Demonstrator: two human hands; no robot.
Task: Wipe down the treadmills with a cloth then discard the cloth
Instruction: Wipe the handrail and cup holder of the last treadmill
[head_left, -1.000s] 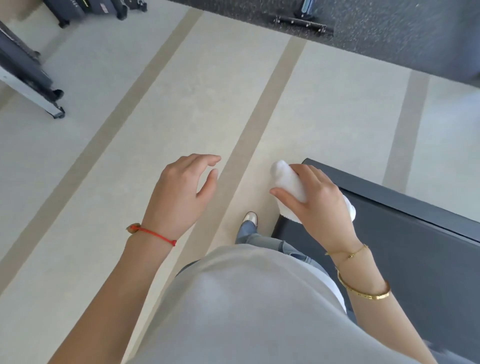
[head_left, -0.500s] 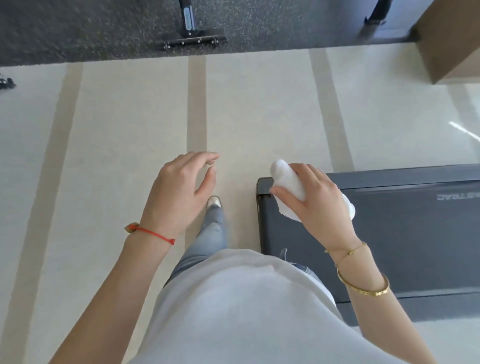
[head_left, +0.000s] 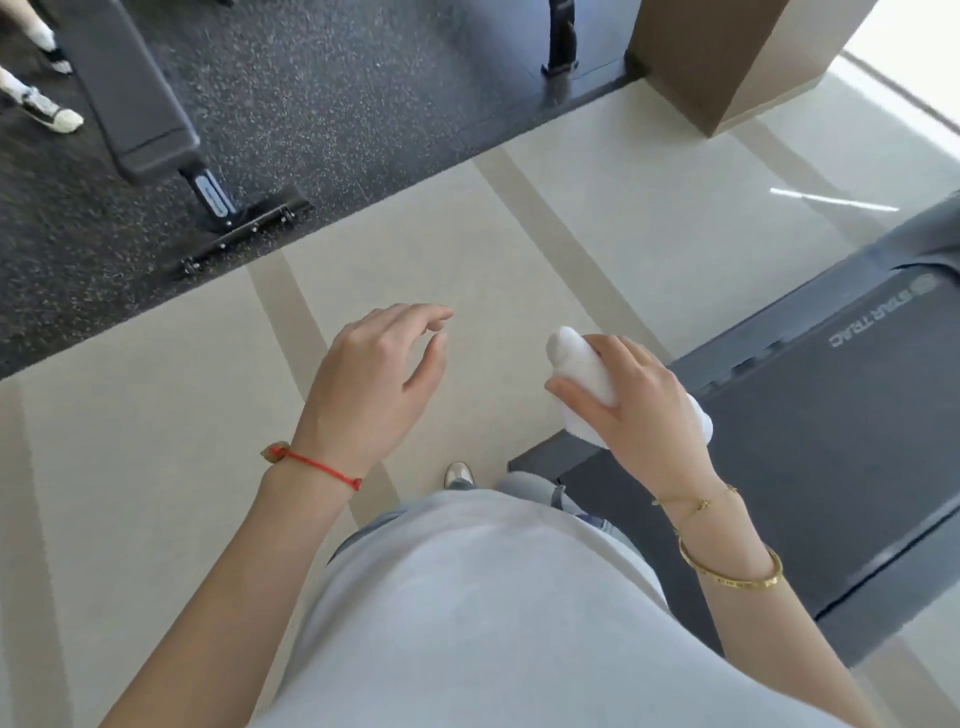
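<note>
- Cloth (head_left: 582, 371) sits bunched in our right hand (head_left: 636, 415), fingers curled round it, above the treadmill (head_left: 831, 415) corner; a loose grip could drop it onto the floor (head_left: 156, 493)
- left hand (head_left: 374, 384) hangs relaxed, holding nothing
- we judge our shoe (head_left: 458, 474) near the treadmill corner risks a trip

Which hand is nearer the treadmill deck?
Right. The right hand, gripping the white cloth, is over the treadmill deck corner; the left hand hangs over bare floor beside it.
</note>
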